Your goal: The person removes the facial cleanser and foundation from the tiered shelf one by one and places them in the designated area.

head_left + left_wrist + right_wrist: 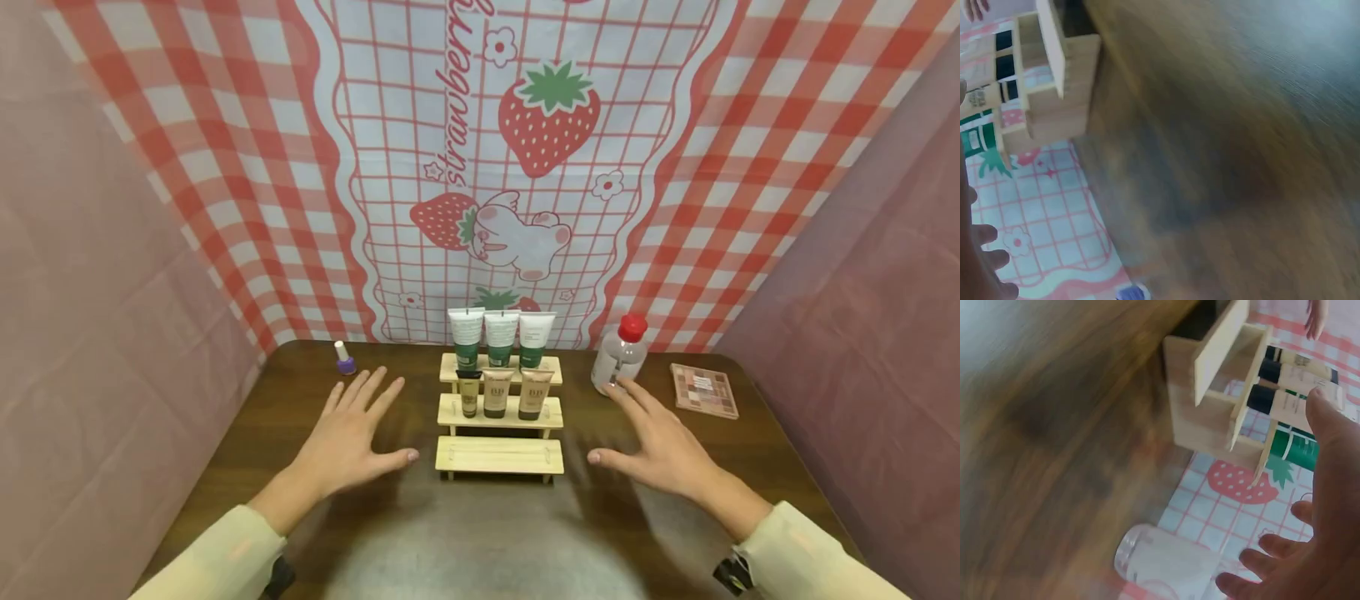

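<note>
At the far left of the brown table (247, 433), a small nail polish bottle (345, 363), its lower part purple and its cap white, stood just beyond your left hand (341, 442). That hand was raised over the table, its grip released, fingers spread forward and thumb pointing toward the rack.

Between your hands, near the middle of the table, the pale wooden rack (498, 455) rose in three steps away from you. Its top step held a row of three white-and-green tubes (500, 337), upright, green ends down. On the middle step stood a slim gold tube (469, 398), dark at its upper edge, and to its right two beige tubes (496, 393) with dark caps at the bottom; the letters BB were readable on them. The tubes' walls hid their contents. The lowest, nearest step showed bare yellowish wood.

Your right hand (663, 446) mirrored the left: raised, grip released, fingers spread, thumb toward the rack. Its fingertips overlapped the base of the clear bottle (619, 365) in the head view; you could not tell whether they touched. The bottle had a red cap and a pale label, and its contents were unclear. Farther right, a flat, square-patterned palette (703, 390) lay on the table.
</note>
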Motion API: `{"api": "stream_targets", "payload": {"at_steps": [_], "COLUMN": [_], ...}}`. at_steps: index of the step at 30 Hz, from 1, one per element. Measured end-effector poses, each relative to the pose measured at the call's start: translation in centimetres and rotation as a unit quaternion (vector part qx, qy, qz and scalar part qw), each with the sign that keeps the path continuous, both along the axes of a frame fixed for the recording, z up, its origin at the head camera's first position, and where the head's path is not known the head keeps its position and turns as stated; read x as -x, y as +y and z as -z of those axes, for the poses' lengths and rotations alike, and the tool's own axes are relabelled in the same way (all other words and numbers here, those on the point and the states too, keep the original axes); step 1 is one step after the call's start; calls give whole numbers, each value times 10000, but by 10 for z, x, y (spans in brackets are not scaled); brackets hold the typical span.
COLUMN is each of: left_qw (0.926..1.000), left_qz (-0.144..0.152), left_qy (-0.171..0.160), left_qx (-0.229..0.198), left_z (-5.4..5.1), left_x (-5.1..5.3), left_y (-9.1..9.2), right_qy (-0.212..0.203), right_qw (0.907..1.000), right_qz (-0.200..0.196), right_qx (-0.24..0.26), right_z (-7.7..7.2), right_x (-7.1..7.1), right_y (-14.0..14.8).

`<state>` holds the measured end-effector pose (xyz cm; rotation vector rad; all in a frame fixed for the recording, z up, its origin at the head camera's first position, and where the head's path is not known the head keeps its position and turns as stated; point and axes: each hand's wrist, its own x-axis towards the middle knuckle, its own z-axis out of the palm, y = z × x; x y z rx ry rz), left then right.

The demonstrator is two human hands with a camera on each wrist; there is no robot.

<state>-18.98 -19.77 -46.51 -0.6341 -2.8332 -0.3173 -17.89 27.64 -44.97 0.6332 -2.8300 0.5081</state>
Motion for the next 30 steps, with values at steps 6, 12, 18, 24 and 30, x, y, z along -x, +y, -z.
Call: {"api": "stream_targets", "payload": {"at_steps": [6, 12, 18, 24, 30], "left_qw": [9899, 9607, 9354, 9164, 9067], "left_qz": [327, 538, 585, 597, 395], "left_qy": [-173, -973, -1408, -1645, -1777], "left_qx": [-1370, -2543, -3189, -3600, -3805], "left_z": [-15, -20, -19, -14, -16], "left_x": [8, 19, 27, 32, 34], "left_y": [22, 50, 68, 79, 89], "right_qy": [-919, -1754, -2189, -2529, -2555], "right_qw": [9875, 9608, 9401, 9245, 9197], "right_qz": [-75, 20, 292, 305, 213], "right_qx": [1282, 2148, 2596, 2835, 2975], "right_z": [11, 32, 48, 58, 60], "right_x": [4, 8, 10, 8, 2], "right_y": [-16, -27, -38, -45, -53]}}
